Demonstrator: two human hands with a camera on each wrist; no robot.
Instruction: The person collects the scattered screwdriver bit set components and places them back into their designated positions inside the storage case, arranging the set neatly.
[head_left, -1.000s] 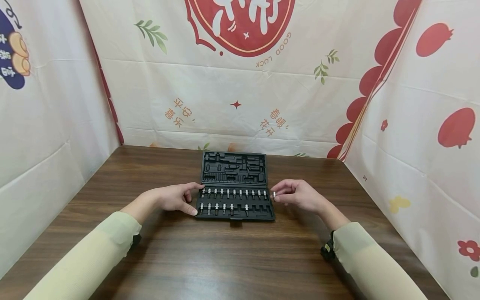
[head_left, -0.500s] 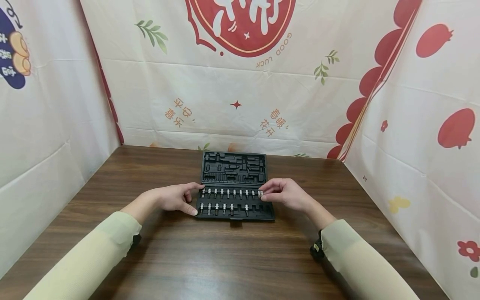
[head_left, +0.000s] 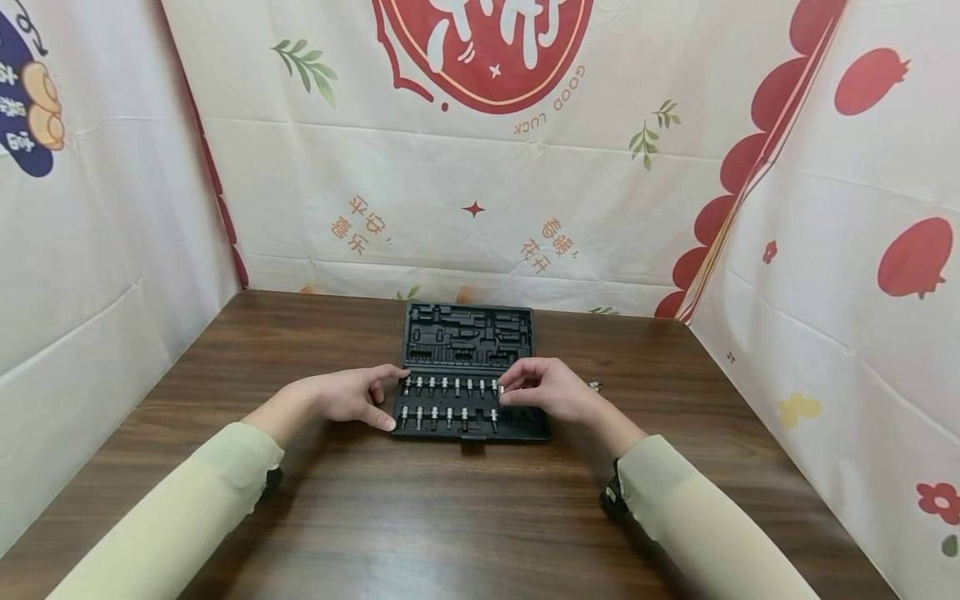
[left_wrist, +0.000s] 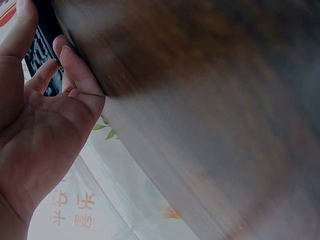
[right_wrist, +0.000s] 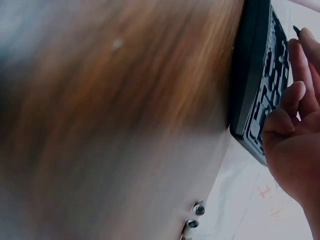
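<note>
Honestly, the bit (head_left: pixel 502 389) at the fingertips (head_left: pixel 511 398) of the right hand (head_left: pixel 553 392) is mostly covered and way too tiny to identify.

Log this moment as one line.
left grip: touches left edge of case; right grip: pinches small bit; case: open, two rows of bits; table: loose bits right of case

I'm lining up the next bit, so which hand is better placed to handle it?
Probably the right hand: it pinches a bit at the black case, and loose bits lie on the table on its side. The left hand rests at the case's left edge, farther from those bits.
</note>
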